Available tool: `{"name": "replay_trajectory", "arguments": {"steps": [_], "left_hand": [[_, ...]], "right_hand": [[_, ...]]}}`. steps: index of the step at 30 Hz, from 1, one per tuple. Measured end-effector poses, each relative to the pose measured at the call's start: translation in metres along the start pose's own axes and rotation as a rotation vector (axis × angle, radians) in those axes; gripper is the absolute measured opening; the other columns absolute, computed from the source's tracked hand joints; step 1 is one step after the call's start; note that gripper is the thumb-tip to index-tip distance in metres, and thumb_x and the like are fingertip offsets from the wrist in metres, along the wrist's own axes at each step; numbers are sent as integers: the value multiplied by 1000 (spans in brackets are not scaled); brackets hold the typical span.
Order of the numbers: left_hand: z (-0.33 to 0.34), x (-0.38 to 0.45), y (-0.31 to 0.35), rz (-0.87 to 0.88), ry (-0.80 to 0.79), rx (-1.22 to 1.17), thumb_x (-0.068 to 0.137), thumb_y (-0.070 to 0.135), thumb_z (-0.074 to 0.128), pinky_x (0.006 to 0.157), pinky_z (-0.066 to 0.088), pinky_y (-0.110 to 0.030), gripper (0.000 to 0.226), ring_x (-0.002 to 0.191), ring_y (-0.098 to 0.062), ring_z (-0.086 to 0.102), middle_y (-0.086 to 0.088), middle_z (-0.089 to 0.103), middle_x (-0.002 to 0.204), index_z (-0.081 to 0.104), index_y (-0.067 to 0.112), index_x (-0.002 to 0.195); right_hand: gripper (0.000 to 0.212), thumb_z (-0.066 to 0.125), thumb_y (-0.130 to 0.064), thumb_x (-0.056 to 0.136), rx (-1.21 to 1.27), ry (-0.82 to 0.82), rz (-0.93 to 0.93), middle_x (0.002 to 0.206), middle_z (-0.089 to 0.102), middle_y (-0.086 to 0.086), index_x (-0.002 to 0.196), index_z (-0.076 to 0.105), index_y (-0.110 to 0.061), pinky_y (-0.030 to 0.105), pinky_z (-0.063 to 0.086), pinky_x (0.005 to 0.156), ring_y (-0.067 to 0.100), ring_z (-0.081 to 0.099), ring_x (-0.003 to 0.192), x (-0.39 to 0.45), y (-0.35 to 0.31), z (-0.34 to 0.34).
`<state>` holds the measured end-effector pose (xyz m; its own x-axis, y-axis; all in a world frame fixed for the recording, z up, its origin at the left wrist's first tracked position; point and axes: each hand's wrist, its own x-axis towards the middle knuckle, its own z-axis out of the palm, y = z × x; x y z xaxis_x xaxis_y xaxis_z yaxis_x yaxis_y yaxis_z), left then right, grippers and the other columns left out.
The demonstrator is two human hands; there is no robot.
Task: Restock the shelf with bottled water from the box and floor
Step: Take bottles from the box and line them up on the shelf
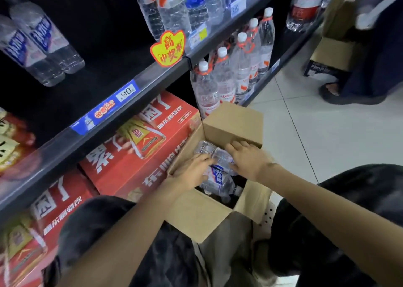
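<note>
Both hands [192,168] reach clear blue-labelled bottles [218,177] in box [196,217].

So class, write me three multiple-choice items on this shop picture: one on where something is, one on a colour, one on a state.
1. Where do both hands reach?
A. into the cardboard box
B. onto the top shelf
C. onto the floor tiles

2. What colour are the drink cartons under the shelf?
A. green
B. red
C. white

3. How is the cardboard box?
A. taped shut
B. crushed flat
C. open, flaps up

Key:
1 A: the left hand and right hand are on the bottles inside the cardboard box.
2 B: the drink cartons are red.
3 C: its flaps stand open, showing bottles inside.
</note>
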<state>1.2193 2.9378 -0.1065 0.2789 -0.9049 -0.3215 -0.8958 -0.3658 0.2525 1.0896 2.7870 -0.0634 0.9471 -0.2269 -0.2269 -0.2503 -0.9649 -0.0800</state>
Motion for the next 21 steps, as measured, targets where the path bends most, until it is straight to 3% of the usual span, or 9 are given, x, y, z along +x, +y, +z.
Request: {"name": "replay_trajectory", "arguments": {"steps": [3, 7, 16, 21], "left_hand": [[10, 8, -6, 49, -152, 36, 77, 22, 75, 101, 41, -40, 62, 118, -22, 48, -1, 52, 128, 51, 19, 135], [0, 21, -7, 141, -234, 113, 80, 21, 74, 103, 40, -33, 69, 123, -19, 47, 2, 47, 134, 43, 20, 141], [5, 24, -9, 170, -236, 99, 66, 40, 82, 89, 45, -33, 82, 112, -13, 43, 7, 43, 122, 43, 28, 138], [6, 23, -1, 98, -208, 88, 67, 30, 82, 87, 49, -42, 71, 116, -16, 50, 7, 43, 120, 48, 28, 129]], "right_hand": [[51, 53, -34, 92, -12, -48, 9, 131, 48, 7, 135, 38, -13, 36, 43, 93, 26, 46, 124, 7, 2, 16], [57, 58, -36, 90, 1, -113, 32, 134, 47, 6, 138, 36, -15, 36, 43, 97, 25, 47, 126, 22, 5, 27], [82, 56, -52, 87, 25, -350, 186, 138, 49, 10, 146, 22, -6, 39, 45, 96, 31, 52, 125, 44, 0, 35], [72, 63, -46, 84, 173, -425, 237, 133, 48, 15, 135, 29, -8, 39, 43, 90, 35, 51, 124, 45, -1, 35]]}}
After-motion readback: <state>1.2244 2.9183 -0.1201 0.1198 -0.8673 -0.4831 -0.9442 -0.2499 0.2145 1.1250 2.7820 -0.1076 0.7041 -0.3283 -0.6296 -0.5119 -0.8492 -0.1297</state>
